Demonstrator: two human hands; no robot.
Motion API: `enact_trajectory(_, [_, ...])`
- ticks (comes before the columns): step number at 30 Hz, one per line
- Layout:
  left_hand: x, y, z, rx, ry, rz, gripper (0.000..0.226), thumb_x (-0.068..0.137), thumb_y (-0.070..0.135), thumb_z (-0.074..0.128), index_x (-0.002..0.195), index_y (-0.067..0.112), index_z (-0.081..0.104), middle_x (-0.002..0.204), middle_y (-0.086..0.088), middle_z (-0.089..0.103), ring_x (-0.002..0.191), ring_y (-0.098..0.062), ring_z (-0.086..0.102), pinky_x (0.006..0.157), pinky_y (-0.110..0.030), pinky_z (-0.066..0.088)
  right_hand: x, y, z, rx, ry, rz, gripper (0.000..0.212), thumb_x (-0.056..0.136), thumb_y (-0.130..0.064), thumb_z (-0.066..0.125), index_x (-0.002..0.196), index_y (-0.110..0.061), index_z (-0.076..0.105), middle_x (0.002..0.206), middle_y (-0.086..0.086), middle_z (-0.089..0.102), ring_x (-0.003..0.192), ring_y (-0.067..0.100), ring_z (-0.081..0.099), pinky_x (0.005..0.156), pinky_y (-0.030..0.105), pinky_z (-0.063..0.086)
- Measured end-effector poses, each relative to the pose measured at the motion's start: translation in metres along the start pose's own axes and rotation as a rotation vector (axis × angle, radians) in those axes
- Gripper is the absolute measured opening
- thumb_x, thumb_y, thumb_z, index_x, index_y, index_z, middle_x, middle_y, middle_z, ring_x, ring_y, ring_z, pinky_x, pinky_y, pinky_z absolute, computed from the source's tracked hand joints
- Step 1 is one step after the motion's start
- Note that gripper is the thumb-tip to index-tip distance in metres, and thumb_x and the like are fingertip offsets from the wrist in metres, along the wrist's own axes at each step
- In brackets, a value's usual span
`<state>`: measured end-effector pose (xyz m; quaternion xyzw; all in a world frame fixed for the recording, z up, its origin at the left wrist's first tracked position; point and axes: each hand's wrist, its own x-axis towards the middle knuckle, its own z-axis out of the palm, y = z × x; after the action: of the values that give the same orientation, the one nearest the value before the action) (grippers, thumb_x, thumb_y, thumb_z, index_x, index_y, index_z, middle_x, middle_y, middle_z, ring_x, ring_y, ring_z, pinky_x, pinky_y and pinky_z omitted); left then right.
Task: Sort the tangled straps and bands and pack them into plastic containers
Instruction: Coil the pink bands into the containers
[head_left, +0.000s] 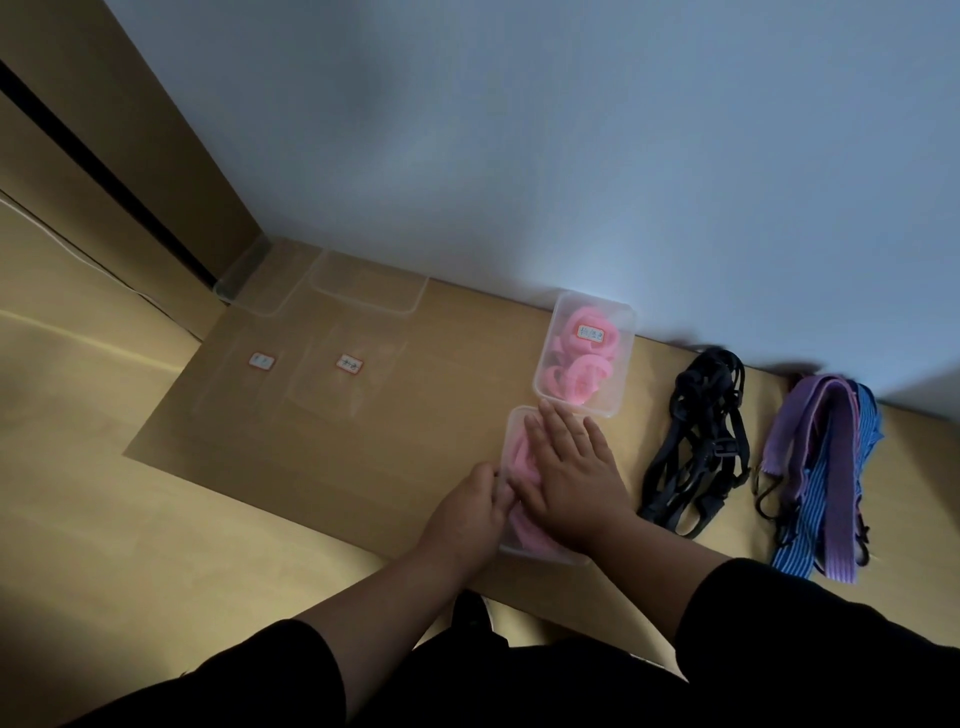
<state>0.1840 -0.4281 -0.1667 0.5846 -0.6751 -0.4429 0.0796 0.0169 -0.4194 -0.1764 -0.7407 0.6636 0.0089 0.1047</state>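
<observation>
Pink bands (522, 470) lay under a flat right hand (571, 473), fingers straight, while the left hand (470, 512) pinched the container's (511, 423) edge.

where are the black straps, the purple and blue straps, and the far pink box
black straps (696, 447), head view, on the middle of the tangled bundle
purple and blue straps (821, 467), head view, on the broad purple band
far pink box (618, 364), head view, on its right wall
</observation>
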Motion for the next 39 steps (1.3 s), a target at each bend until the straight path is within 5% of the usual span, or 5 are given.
enact_trajectory(7, [-0.004, -0.009, 0.01, 0.245, 0.032, 0.122, 0.081, 0.092, 0.06, 0.016, 0.156, 0.012, 0.026, 0.131, -0.015, 0.049, 0.108, -0.032, 0.059, 0.089, -0.039, 0.047, -0.001, 0.003, 0.005, 0.017, 0.047, -0.022, 0.072, 0.095, -0.054, 0.033, 0.149, -0.008, 0.046, 0.159, 0.015, 0.035, 0.149, 0.03, 0.03, 0.119, 0.048, 0.017])
enact_trajectory(12, [0.003, -0.01, 0.003, 0.146, 0.049, 0.174, 0.063, 0.097, 0.045, 0.03, 0.148, 0.009, 0.042, 0.134, -0.015, 0.053, 0.119, -0.029, 0.054, 0.101, -0.035, 0.044, -0.001, 0.002, 0.002, 0.015, 0.043, -0.028, 0.07, 0.096, -0.053, 0.031, 0.149, -0.009, 0.045, 0.159, 0.014, 0.036, 0.149, 0.029, 0.03, 0.118, 0.048, 0.017])
enact_trajectory(19, [0.053, 0.022, -0.02, -0.1, 0.097, -0.093, 0.026, 0.1, 0.032, 0.053, 0.117, 0.016, 0.065, 0.111, -0.003, 0.071, 0.101, -0.02, 0.065, 0.084, -0.028, 0.048, -0.001, 0.006, 0.0, 0.012, 0.024, -0.075, 0.069, 0.1, -0.051, 0.024, 0.158, -0.013, 0.024, 0.166, 0.01, 0.012, 0.155, 0.026, 0.003, 0.121, 0.044, -0.003])
enact_trajectory(35, [0.052, 0.014, 0.005, 0.182, 0.076, 0.105, 0.069, 0.093, 0.051, 0.025, 0.152, 0.019, 0.039, 0.129, -0.017, 0.052, 0.119, -0.032, 0.055, 0.1, -0.04, 0.045, -0.008, 0.009, 0.01, -0.009, 0.058, -0.089, 0.068, 0.096, -0.049, 0.034, 0.15, -0.009, 0.044, 0.16, 0.015, 0.032, 0.151, 0.03, 0.025, 0.119, 0.051, 0.015])
enact_trajectory(39, [0.053, 0.011, 0.005, 0.301, 0.123, 0.176, 0.053, 0.101, 0.035, 0.037, 0.15, 0.018, 0.042, 0.131, -0.017, 0.052, 0.119, -0.033, 0.052, 0.097, -0.039, 0.043, -0.008, 0.01, 0.012, 0.003, 0.063, -0.097, 0.069, 0.096, -0.05, 0.034, 0.151, -0.008, 0.039, 0.161, 0.015, 0.029, 0.151, 0.03, 0.023, 0.119, 0.051, 0.014])
